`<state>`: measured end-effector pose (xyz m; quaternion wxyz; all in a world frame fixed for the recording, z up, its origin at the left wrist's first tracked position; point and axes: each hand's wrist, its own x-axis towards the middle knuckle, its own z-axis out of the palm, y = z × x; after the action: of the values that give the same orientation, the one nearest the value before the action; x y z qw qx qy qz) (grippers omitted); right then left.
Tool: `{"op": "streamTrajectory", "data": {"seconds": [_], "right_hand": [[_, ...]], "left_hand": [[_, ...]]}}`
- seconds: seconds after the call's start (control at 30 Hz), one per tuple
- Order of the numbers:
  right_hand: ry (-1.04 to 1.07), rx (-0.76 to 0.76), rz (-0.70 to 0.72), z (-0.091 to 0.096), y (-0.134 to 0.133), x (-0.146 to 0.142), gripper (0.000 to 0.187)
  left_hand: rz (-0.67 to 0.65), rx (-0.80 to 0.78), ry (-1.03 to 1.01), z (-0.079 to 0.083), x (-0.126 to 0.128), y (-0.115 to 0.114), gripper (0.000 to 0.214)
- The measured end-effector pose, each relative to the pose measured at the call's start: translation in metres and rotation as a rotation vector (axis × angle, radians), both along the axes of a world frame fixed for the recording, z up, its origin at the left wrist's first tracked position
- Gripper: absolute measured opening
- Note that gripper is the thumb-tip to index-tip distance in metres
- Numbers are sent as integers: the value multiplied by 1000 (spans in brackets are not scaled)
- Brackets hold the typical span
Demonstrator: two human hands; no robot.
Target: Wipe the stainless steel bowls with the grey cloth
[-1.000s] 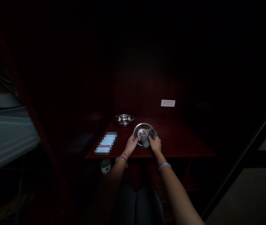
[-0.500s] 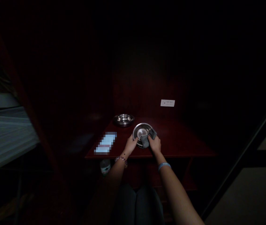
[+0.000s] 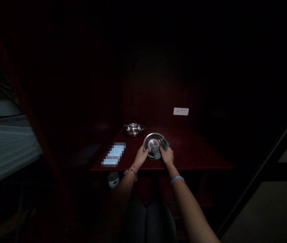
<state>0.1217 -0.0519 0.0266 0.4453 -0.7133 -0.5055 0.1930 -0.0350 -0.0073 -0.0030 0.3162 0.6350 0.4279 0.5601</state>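
Observation:
A shiny steel bowl (image 3: 151, 139) is tilted toward me above the dark red table (image 3: 194, 152). My left hand (image 3: 141, 157) grips its near left rim, fingers curled round the edge. My right hand (image 3: 167, 156) presses a grey cloth (image 3: 156, 151) against the bowl's near right rim and inner side. A second steel bowl (image 3: 133, 129) stands on the table behind and to the left, apart from both hands.
A blurred light-blue flat object (image 3: 114, 155) lies on the table's left part. A white socket plate (image 3: 181, 111) is on the dark back wall. A bottle (image 3: 113, 179) stands below the table's front edge. The room is very dim.

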Motion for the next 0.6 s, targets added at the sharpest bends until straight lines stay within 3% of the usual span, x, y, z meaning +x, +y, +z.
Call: {"op": "streamTrajectory", "data": {"seconds": [0.6], "right_hand": [[-7,14,0,-2,1,0,41]], "left_hand": [[8,-1,14,2,0,-2,35]]}}
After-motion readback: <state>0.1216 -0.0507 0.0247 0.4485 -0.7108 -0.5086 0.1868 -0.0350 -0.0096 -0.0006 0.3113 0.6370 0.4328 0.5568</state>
